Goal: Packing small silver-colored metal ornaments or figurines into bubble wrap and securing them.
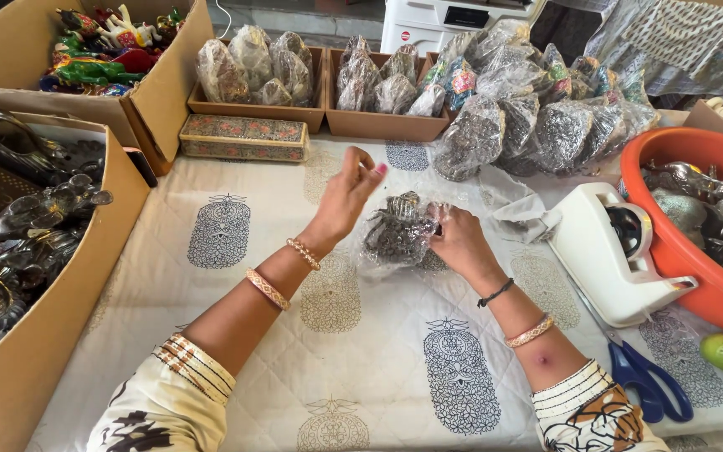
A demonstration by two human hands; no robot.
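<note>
While the right hand (459, 238) pinches the clear plastic around a small metal figure (397, 230) in the middle of the frame, the left hand (346, 197) hovers above it, fingers loosely apart (holding nothing). A white tape holder (608, 255) sits right of them on the printed surface (236, 276).

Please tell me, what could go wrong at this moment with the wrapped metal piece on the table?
Only the right hand pins the wrapped metal piece; the left hand is lifted off it, so the thin plastic may unfold or tear on the ornate edges. The blue scissors lie near the right elbow and might be knocked off the table.
</note>
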